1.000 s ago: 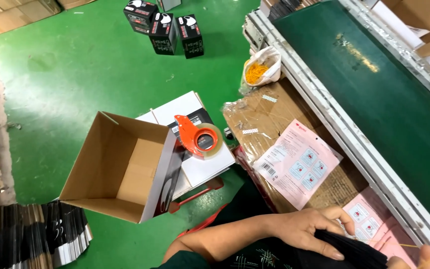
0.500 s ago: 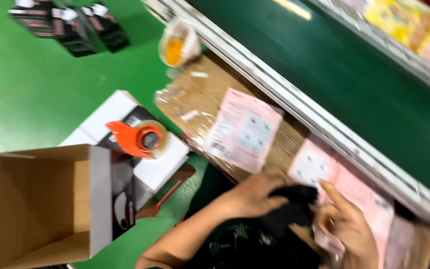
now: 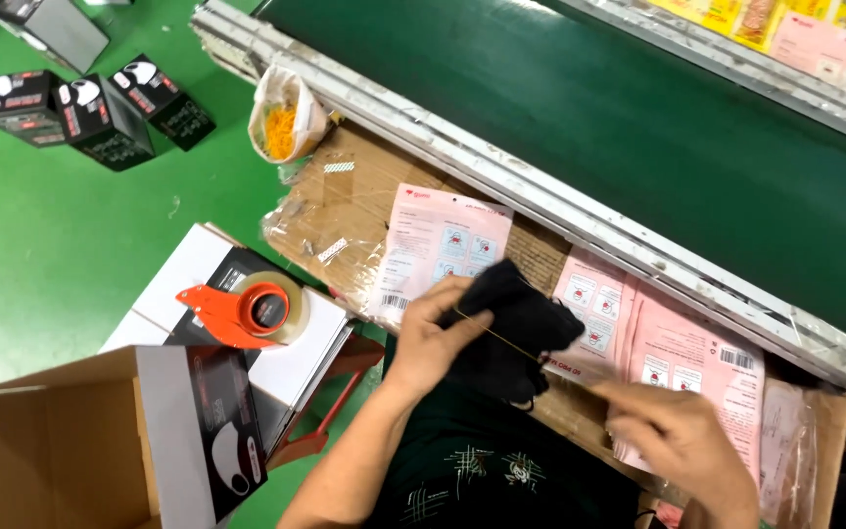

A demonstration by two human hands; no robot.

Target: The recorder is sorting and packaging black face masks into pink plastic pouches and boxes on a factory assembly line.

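Observation:
My left hand (image 3: 430,336) grips a bundle of black fabric (image 3: 513,323) over the cardboard-covered bench. A thin rubber band (image 3: 501,337) stretches from that hand across the bundle toward my right hand (image 3: 685,441), which is blurred and pinches the band's other end. Under the bundle lie pink printed pouches (image 3: 438,245); more pink pouches (image 3: 678,343) are stacked to the right.
A green conveyor belt (image 3: 638,127) runs along the far side behind a metal rail. An orange tape dispenser (image 3: 252,309) rests on a white box (image 3: 188,284) at left, beside an open cardboard carton (image 3: 51,451). Small black boxes (image 3: 90,108) stand on the green floor; a bag of orange bands (image 3: 281,122) hangs by the rail.
The view has swung left and steadied. My left hand lifted the black fabric bundle higher on the bench, and a rubber band is now stretched between both hands.

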